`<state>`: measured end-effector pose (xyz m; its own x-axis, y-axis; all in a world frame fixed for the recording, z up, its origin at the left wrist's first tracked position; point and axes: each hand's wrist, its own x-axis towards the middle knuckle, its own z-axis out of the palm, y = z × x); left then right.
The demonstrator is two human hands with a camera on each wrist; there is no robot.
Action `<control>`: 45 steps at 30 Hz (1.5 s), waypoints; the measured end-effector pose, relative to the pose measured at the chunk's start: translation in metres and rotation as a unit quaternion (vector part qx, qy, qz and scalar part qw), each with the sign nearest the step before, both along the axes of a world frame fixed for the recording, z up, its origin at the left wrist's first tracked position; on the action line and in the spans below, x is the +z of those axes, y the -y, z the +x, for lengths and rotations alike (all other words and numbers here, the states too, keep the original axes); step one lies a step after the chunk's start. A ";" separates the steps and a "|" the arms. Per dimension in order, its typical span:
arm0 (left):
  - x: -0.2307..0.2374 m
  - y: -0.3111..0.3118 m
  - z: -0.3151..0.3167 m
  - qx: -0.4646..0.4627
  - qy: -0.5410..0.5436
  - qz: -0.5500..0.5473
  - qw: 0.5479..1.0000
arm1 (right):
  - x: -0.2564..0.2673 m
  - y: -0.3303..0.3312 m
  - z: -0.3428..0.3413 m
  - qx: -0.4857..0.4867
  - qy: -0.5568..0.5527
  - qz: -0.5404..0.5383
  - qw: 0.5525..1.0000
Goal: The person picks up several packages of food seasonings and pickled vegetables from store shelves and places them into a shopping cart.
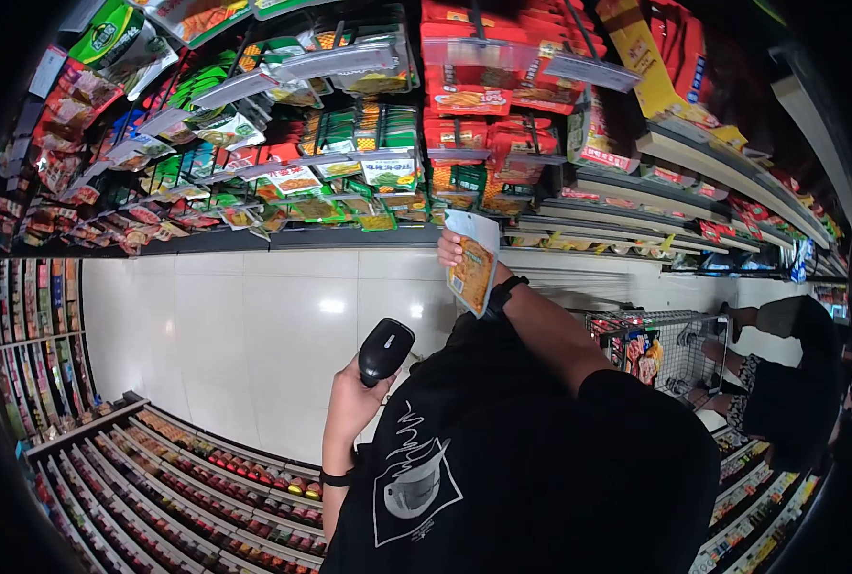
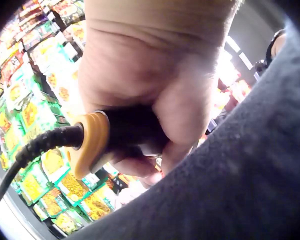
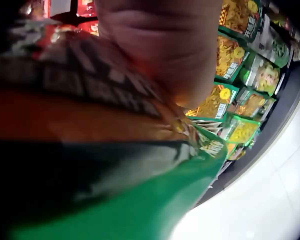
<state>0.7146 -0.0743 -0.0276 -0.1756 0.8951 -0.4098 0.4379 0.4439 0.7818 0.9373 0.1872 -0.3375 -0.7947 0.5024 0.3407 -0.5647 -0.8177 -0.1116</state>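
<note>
In the head view my left hand (image 1: 352, 394) grips a black handheld barcode scanner (image 1: 386, 351) by its handle, its rounded head tilted up over the floor. The left wrist view shows the fingers wrapped round the dark handle (image 2: 132, 127), with a yellow collar (image 2: 94, 137) and a black cord (image 2: 45, 142) at its end. My right hand (image 1: 450, 249) pinches a flat snack packet (image 1: 474, 266), white and orange on the side facing up, close before the hanging racks. Seen from the right wrist, that packet (image 3: 140, 195) is green and dark on its other side and blurred.
Racks of red packets (image 1: 464, 91) and green packets (image 1: 388, 167) hang in front. Ledged shelves (image 1: 713, 172) run off to the right. A wire shopping cart (image 1: 679, 349) with goods and another person (image 1: 785, 402) stand at the right. Low shelves of jars (image 1: 225, 464) lie at lower left beside the tiled floor (image 1: 225, 325).
</note>
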 end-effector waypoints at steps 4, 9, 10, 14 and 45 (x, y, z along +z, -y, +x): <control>0.027 -0.023 0.011 -0.092 -0.010 0.027 0.995 | 0.046 0.014 -0.013 0.011 -0.035 -0.058 0.998; 0.027 -0.024 0.013 -0.156 0.014 -0.028 0.987 | 0.097 0.036 -0.025 0.000 -0.055 -0.117 0.992; 0.025 -0.022 0.013 -0.157 0.016 -0.013 0.987 | 0.102 0.039 -0.026 0.001 -0.053 -0.123 0.991; 0.031 -0.016 0.007 -0.144 0.019 -0.011 0.989 | 0.106 0.044 -0.030 0.006 -0.032 -0.119 0.992; 0.010 0.014 0.007 0.127 -0.002 -0.059 0.990 | -0.135 -0.092 0.069 -0.430 0.720 0.189 0.511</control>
